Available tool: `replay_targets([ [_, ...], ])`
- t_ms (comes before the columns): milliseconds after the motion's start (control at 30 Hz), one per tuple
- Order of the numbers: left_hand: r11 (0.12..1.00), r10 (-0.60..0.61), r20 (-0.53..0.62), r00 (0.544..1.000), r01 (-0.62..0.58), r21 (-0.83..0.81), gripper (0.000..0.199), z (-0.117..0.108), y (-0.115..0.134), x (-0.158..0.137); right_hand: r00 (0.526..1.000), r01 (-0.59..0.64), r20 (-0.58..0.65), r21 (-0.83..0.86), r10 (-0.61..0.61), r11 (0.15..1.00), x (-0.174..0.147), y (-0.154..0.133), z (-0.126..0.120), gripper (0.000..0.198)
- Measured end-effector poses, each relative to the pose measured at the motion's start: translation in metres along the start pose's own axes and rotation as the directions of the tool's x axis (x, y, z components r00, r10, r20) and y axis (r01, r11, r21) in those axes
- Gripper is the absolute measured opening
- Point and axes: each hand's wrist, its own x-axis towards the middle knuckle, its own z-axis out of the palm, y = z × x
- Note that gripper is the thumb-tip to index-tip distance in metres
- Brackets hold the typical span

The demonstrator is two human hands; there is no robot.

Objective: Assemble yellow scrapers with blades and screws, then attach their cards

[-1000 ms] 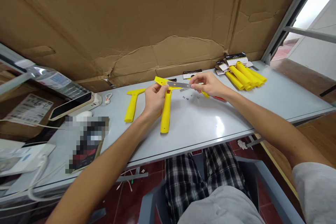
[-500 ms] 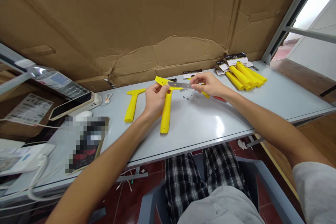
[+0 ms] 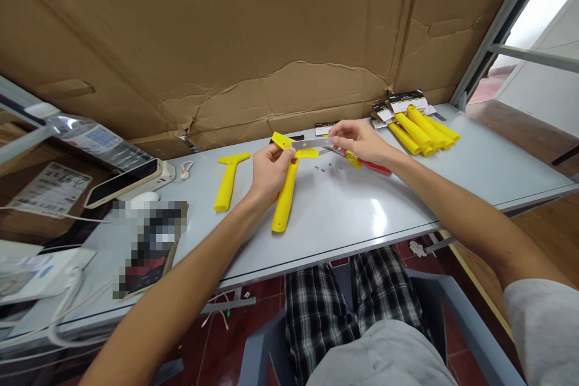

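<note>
My left hand (image 3: 268,170) is closed on a small yellow plastic scraper piece (image 3: 281,140). The fingers of my right hand (image 3: 355,139) pinch the right end of a flat metal blade (image 3: 312,144) with small holes, whose left end meets the yellow piece. Beside my left hand a yellow T-shaped scraper handle (image 3: 284,202) lies tilted, its crosspiece just under the blade; whether my left fingers also grip it, I cannot tell. A second yellow scraper handle (image 3: 227,184) rests to the left. Several tiny screws (image 3: 322,169) lie below the blade. Near my right hand is a red-handled tool (image 3: 376,167), partly hidden.
Yellow tubular handles (image 3: 423,131) with black-and-white cards (image 3: 407,98) are piled at the back right. A phone (image 3: 124,183), a plastic bottle (image 3: 93,132) and cables are on the left. Cardboard (image 3: 289,30) stands behind the table (image 3: 344,217).
The blade and the yellow piece have tilted slightly. The handle beneath has turned, its crosspiece moving right and its lower end left. My right hand has moved slightly up and right.
</note>
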Motion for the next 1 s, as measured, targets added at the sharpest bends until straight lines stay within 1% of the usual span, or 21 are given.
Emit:
replay_targets([
  [100,0.999,-0.040,0.101,0.994,0.036,0.040,0.011,0.000,-0.003,0.000,0.989,0.011,-0.147,0.184,0.016,0.983,0.004,-0.005,-0.009,0.027],
  [167,0.995,-0.085,0.210,0.974,0.074,0.060,0.014,0.000,-0.005,0.000,0.983,0.024,-0.180,0.226,0.017,0.974,0.005,-0.010,-0.017,0.032],
  [233,0.991,-0.130,0.350,0.928,0.105,0.088,0.014,0.000,-0.007,-0.001,0.989,0.034,-0.148,0.186,-0.006,0.982,0.004,-0.014,-0.022,0.039],
  [300,0.987,-0.155,0.477,0.865,0.117,0.107,0.015,0.000,-0.009,-0.004,0.997,0.034,-0.079,0.121,-0.024,0.992,0.000,-0.016,-0.020,0.043],
  [333,0.986,-0.163,0.522,0.837,0.127,0.104,0.016,0.000,-0.010,-0.005,0.999,0.019,-0.033,0.094,-0.015,0.995,-0.002,-0.016,-0.018,0.043],
  [400,0.983,-0.176,0.580,0.796,0.171,0.065,0.020,0.001,-0.012,-0.009,0.998,-0.028,0.052,0.056,0.026,0.998,-0.005,-0.014,-0.009,0.043],
  [467,0.973,-0.193,0.609,0.770,0.231,0.015,0.023,0.003,-0.014,-0.012,0.993,-0.058,0.100,0.031,0.054,0.998,-0.007,-0.010,0.001,0.041],
  [500,0.967,-0.200,0.616,0.762,0.256,-0.002,0.024,0.004,-0.014,-0.014,0.993,-0.054,0.105,0.024,0.051,0.998,-0.007,-0.007,0.005,0.040],
  [567,0.958,-0.219,0.623,0.751,0.286,-0.008,0.022,0.006,-0.012,-0.018,0.996,-0.022,0.087,0.023,0.020,0.999,-0.005,-0.002,0.012,0.038],
  [667,0.953,-0.247,0.631,0.735,0.301,0.022,0.018,0.010,-0.007,-0.025,0.998,0.029,0.058,0.034,-0.031,0.999,-0.002,0.003,0.019,0.036],
  [867,0.954,-0.281,0.599,0.750,0.286,0.089,0.025,0.017,-0.006,-0.035,0.991,0.094,0.088,0.039,-0.097,0.995,-0.005,0.001,0.034,0.028],
  [1000,0.954,-0.290,0.579,0.762,0.279,0.110,0.023,0.019,-0.006,-0.036,0.991,0.105,0.084,0.033,-0.108,0.994,-0.007,-0.002,0.038,0.026],
])
